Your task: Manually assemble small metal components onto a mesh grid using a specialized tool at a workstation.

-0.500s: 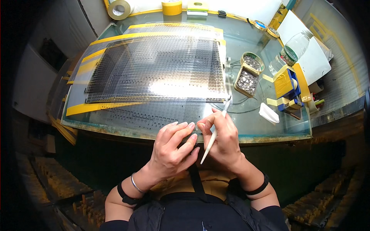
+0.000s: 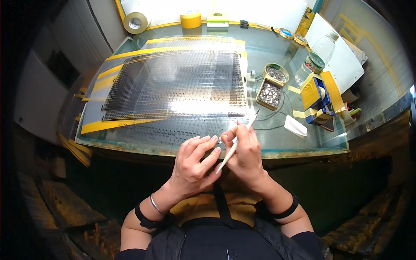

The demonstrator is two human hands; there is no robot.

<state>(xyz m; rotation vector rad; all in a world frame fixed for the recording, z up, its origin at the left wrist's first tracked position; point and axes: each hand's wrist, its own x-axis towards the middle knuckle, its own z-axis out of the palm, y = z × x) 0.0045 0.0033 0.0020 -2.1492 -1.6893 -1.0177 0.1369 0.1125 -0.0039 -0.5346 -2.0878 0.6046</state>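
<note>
My right hand (image 2: 245, 149) holds a slim white-handled tool (image 2: 228, 157) slantwise between the fingers, its thin dark tip (image 2: 257, 112) pointing away from me. I cannot make out the exact kind of tool. The thumb and forefinger of that hand are pinched together close to my left fingertips; a tiny pale speck shows there, too small to name. My left hand (image 2: 193, 162) has its fingers bent but apart, with nothing visible in them. Both hands are over the near edge of the glass-topped table (image 2: 277, 145). Beyond them lie stacked clear sheets with dark dotted patterns (image 2: 177, 82).
Right of the sheets stand two small containers of grey-white bits, one round (image 2: 282, 68) and one square (image 2: 281, 97). Further right are a folded white paper (image 2: 296, 125), a blue-and-yellow tape dispenser (image 2: 318, 97) and a clear bottle (image 2: 326, 48). Tape rolls (image 2: 190, 20) line the back.
The whole view has shifted slightly. My right hand has drawn a little nearer my left, and the handle's rear end now reaches my left thumb.
</note>
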